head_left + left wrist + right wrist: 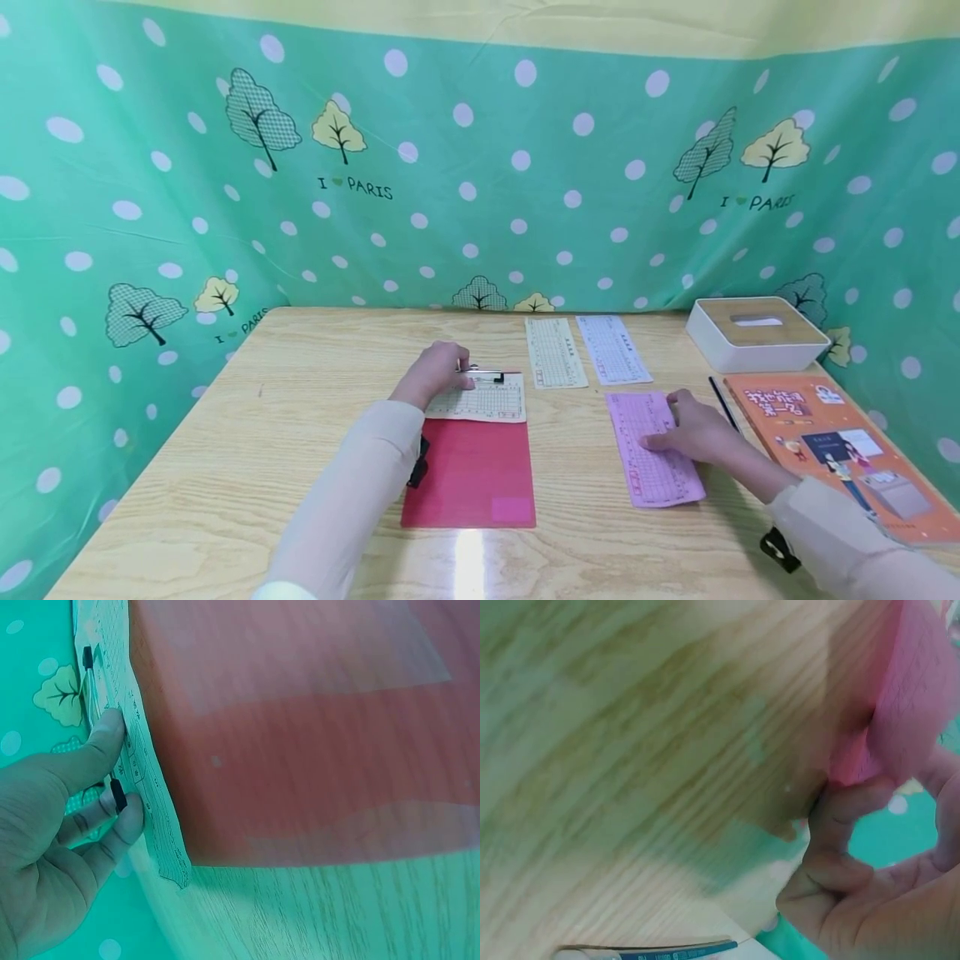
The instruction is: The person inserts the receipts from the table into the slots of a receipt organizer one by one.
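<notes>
My left hand (437,373) grips the metal clip (489,372) at the far end of a red clipboard (468,479). In the left wrist view its thumb lies on the clip, with other fingers by the black tip. A cream printed slip (480,404) lies under the clip across the top of the board. To the right, my right hand (693,429) pinches the right edge of a pink printed slip (651,475). That edge is bent up off the table in the right wrist view, thumb on one face and fingers on the other.
A pale yellow slip (557,354) and a bluish-white slip (613,350) lie at the back. Farther right are a white tissue box with a wooden lid (720,333), an orange book (840,467) and a dark pen (723,404). A green polka-dot curtain (480,167) hangs behind the wooden table.
</notes>
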A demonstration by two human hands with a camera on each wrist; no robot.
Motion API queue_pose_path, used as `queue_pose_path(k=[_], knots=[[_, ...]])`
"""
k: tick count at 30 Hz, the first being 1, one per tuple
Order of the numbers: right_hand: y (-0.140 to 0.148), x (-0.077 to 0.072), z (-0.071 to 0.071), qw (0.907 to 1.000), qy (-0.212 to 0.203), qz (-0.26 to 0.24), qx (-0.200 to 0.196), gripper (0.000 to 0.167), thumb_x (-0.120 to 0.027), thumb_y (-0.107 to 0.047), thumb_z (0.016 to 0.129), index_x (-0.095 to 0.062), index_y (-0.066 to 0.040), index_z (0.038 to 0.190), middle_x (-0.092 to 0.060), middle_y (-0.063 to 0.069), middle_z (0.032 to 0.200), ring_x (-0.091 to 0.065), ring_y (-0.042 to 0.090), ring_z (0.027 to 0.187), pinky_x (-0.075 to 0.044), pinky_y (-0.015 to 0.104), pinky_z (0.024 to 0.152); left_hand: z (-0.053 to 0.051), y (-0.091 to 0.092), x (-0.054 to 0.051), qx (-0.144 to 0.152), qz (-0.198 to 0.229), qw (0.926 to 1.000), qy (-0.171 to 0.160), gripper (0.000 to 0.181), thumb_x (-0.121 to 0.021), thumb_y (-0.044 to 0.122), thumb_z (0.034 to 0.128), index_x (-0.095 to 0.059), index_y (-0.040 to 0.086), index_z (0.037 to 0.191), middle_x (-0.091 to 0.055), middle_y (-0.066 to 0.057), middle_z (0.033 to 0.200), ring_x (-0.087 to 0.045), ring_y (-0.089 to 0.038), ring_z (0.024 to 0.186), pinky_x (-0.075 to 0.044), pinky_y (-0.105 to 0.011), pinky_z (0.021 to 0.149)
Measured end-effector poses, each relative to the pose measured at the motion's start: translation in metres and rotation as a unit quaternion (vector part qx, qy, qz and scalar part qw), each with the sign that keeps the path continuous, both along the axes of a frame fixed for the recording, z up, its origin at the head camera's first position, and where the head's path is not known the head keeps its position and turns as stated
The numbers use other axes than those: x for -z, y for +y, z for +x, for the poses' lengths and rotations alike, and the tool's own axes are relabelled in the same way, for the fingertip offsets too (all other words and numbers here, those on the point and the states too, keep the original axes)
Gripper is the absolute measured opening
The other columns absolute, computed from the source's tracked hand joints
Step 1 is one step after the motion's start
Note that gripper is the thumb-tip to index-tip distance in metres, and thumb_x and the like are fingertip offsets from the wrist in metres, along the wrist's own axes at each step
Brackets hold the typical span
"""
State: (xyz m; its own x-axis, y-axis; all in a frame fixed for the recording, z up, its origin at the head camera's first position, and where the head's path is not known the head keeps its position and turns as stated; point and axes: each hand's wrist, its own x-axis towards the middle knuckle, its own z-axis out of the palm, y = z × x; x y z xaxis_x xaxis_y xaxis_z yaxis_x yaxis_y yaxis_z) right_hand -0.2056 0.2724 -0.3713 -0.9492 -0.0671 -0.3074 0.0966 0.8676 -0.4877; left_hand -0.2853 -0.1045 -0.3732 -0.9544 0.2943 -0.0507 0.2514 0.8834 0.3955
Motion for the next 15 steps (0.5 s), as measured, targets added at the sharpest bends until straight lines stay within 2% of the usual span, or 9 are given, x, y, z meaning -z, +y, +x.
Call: queue_pose_path(k=[3, 7, 13, 15], knots=[[0.005, -0.003, 0.002, 0.9995, -0.007, -0.027, -0.017, 0.108, -0.084, -0.036, 0.083, -0.017, 0.018, 0.148, -0.049, 0.042, 0.126, -0.054, 0.052, 0.113, -0.046, 0.06, 0.093, 0.0, 0.001, 0.001, 0.001, 0.0, 1.0, 0.002, 0.022, -0.084, 0.017, 0.0852, -0.064, 0.008, 0.081, -0.06, -0.006, 0.085, -0.05, -0.02, 0.077, -0.045, -0.035, 0.075], [0.009, -0.01, 0.004, 0.9974, -0.022, -0.063, -0.028, 0.113, -0.086, -0.022, 0.081, -0.007, 0.015, 0.153, -0.054, 0.035, 0.121, -0.057, 0.04, 0.105, -0.046, 0.056, 0.089, -0.001, 0.001, 0.001, 0.002, -0.004, 1.0, 0.003, 0.023, -0.084, 0.018, 0.0853, -0.064, 0.008, 0.081, -0.06, -0.006, 0.086, -0.05, -0.02, 0.078, -0.046, -0.036, 0.076], [0.011, -0.018, 0.006, 0.9947, -0.011, -0.099, -0.024, 0.102, -0.072, 0.003, 0.085, 0.0, 0.009, 0.157, -0.056, 0.029, 0.119, -0.055, 0.037, 0.106, -0.046, 0.049, 0.087, -0.002, 0.0, 0.002, 0.002, -0.006, 1.0, 0.006, 0.022, -0.084, 0.017, 0.0857, -0.064, 0.008, 0.081, -0.06, -0.006, 0.084, -0.05, -0.021, 0.078, -0.046, -0.036, 0.076], [0.011, -0.019, 0.007, 0.9954, 0.001, -0.093, -0.021, 0.095, -0.069, 0.005, 0.087, -0.004, 0.01, 0.157, -0.06, 0.027, 0.117, -0.057, 0.035, 0.106, -0.047, 0.046, 0.085, -0.002, 0.0, 0.003, 0.003, -0.006, 1.0, 0.008, 0.022, -0.084, 0.017, 0.0857, -0.064, 0.008, 0.081, -0.06, -0.006, 0.084, -0.05, -0.02, 0.078, -0.046, -0.036, 0.076]])
